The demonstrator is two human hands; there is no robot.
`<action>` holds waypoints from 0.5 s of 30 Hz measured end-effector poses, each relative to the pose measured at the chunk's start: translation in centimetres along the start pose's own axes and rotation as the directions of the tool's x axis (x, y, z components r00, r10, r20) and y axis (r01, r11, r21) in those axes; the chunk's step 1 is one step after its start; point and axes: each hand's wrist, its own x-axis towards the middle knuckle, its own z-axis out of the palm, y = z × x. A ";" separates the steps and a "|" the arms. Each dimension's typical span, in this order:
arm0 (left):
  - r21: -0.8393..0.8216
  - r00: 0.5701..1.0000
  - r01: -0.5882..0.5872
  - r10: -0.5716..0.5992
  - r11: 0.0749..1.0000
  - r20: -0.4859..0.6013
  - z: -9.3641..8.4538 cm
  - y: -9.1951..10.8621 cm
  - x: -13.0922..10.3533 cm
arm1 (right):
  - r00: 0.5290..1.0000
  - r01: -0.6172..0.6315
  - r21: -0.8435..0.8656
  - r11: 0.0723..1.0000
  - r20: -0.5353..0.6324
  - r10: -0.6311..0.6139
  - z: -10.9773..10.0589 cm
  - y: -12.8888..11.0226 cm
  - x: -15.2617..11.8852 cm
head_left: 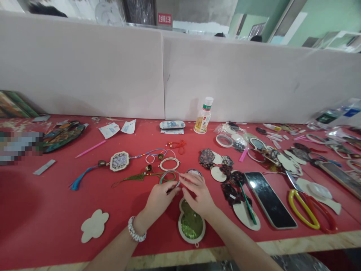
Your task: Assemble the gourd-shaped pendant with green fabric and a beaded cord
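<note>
Between both hands, a thin pale ring (168, 171) is held up just above the table. My left hand (160, 199) is closed, pinching the ring's near edge with thumb and forefinger; a white beaded bracelet circles that wrist. On the ring's right side, the bent fingertips of my right hand (199, 194) press against it. Below my right hand lies a gourd-shaped frame (192, 226) with a shiny green filling. Just beyond the ring is a wooden oval hoop (169, 164). An olive tassel (137, 177) lies left of it, and a small patterned round piece beyond my right hand is partly covered.
Left lie an octagonal pendant (119, 161) with a blue tassel, a pink pencil (90, 148) and a cloud-shaped wooden piece (94, 226). Right are dark shell-like pieces (207, 158), a phone (270, 199) and scissors (304, 209). A bottle (203, 116) stands near the white partition (225, 75).
</note>
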 end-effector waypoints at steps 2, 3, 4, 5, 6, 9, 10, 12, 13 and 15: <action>0.003 1.000 -0.002 0.002 1.000 -0.003 0.0 0.0 0.0 | 0.999 0.024 0.033 0.999 -0.024 -0.023 0.1 0.1 0.0; -0.002 1.000 -0.003 0.003 1.000 -0.007 0.0 0.0 0.0 | 0.999 0.030 0.051 0.998 -0.034 -0.028 0.2 0.1 0.0; -0.010 1.000 -0.004 0.003 1.000 -0.010 0.0 -0.1 0.0 | 0.999 0.029 0.070 0.997 -0.043 -0.026 0.2 0.1 0.0; -0.018 1.000 -0.003 0.003 1.000 -0.012 0.0 -0.2 0.1 | 0.999 0.020 0.091 0.996 -0.048 -0.016 0.2 0.0 0.0; -0.023 1.000 -0.002 0.002 1.000 -0.012 0.0 -0.2 0.1 | 0.999 0.003 0.113 0.994 -0.049 0.003 0.2 -0.1 0.0; 0.011 1.000 -0.010 0.010 1.000 -0.018 -0.1 -0.3 0.2 | 0.996 -0.076 0.176 0.982 -0.038 0.084 0.2 -0.4 0.0; 0.036 0.999 -0.020 0.021 0.999 -0.024 -0.1 -0.3 0.2 | 0.994 -0.097 0.193 0.976 -0.031 0.105 0.2 -0.5 0.0; 0.078 0.998 -0.056 0.058 0.995 -0.029 -0.1 -0.1 0.1 | 0.991 -0.119 0.233 0.965 -0.026 0.128 0.3 -0.5 0.0; 0.090 0.996 -0.080 0.082 0.993 -0.022 -0.2 0.0 0.0 | 0.990 -0.127 0.260 0.957 -0.024 0.138 0.4 -0.5 0.0; 0.095 0.992 -0.123 0.124 0.988 -0.006 -0.2 0.4 -0.2 | 0.986 -0.153 0.324 0.934 -0.020 0.168 0.5 -0.4 -0.1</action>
